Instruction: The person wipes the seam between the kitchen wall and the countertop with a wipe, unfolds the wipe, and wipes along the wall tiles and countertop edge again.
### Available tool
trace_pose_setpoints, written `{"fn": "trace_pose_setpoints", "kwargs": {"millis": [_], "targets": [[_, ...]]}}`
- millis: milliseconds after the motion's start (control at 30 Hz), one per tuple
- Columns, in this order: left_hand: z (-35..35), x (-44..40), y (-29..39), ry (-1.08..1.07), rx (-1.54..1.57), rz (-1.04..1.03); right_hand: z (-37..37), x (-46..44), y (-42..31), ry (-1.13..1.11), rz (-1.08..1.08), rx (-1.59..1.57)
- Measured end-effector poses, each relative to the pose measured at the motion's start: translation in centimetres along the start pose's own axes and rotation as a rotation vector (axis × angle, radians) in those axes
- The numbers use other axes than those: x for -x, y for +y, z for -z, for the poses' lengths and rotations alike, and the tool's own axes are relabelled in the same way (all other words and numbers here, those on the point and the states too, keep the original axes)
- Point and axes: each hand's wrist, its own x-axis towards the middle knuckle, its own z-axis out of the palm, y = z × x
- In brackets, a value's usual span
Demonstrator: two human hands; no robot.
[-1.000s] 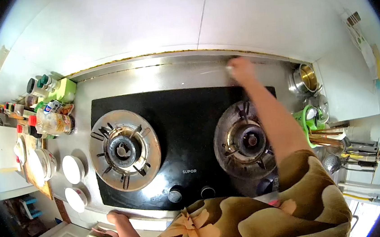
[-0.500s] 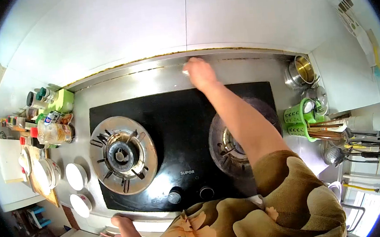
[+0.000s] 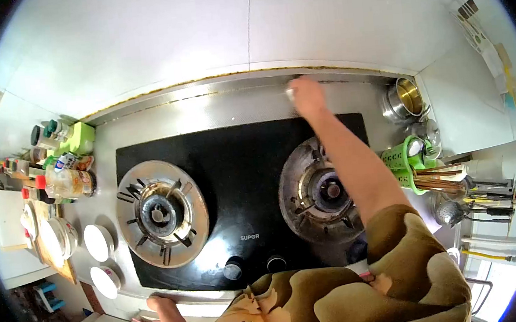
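Observation:
My right hand (image 3: 307,95) is closed round something small and whitish, too hidden to name, on the steel strip (image 3: 204,110) behind the black gas hob (image 3: 241,181). The right forearm reaches over the right burner (image 3: 328,191). At the front edge of the counter, left of centre, is my left hand (image 3: 157,303), low and partly folded, its fingers too indistinct to read. The left burner (image 3: 159,214) has its metal ring and pan supports in view.
White bowls (image 3: 99,242), bottles (image 3: 66,182) and a green box (image 3: 82,138) stand at the left. To the right are metal pots (image 3: 409,97), a green basket (image 3: 397,158) with chopsticks, and hanging utensils (image 3: 489,205).
My right hand swept left along the steel strip, then came back part of the way to the right. The view has shifted slightly. My left hand has stayed by the front edge.

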Motion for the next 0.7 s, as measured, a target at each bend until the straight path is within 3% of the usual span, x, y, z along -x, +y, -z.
{"fn": "trace_pose_setpoints", "kwargs": {"millis": [67, 167, 233, 267, 300, 367, 433, 467, 600, 700], "targets": [[0.1, -2.8, -0.4, 0.014, -0.050, -0.050, -1.6, -0.1, -3.2, 0.022, 0.100, -0.271], [0.2, -4.4, -0.7, -0.033, 0.074, -0.037, -2.4, 1.3, -1.9, 0.105, 0.272, -0.311], [-0.3, 0.9, 0.1, -0.044, 0.084, 0.019, 0.0, 1.2, 2.5, -0.104, 0.125, -0.136], [-0.1, -0.4, -0.3, -0.103, 0.131, 0.016, 0.5, 1.1, 6.1, -0.130, 0.007, -0.145], [-0.2, 0.5, -0.1, -0.081, 0.133, 0.061, 2.2, 1.4, 8.8, -0.127, -0.108, -0.120], [-0.4, 2.8, 0.3, -0.085, 0.222, 0.082, 4.1, 1.9, 12.9, 0.096, -0.186, 0.049], [-0.5, 4.9, 0.7, -0.104, 0.274, 0.031, 2.8, 1.8, 15.7, 0.085, -0.263, 0.184], [-0.7, 5.4, 0.9, -0.157, 0.295, -0.011, 2.3, 2.1, 14.4, 0.037, -0.290, 0.155], [-0.6, 4.7, 0.6, -0.169, 0.208, -0.001, -0.1, 0.9, 2.5, -0.026, 0.039, 0.024], [-0.8, 6.5, 1.3, -0.113, 0.268, -0.008, -1.4, 0.0, -4.8, 0.060, 0.166, -0.232]]}}
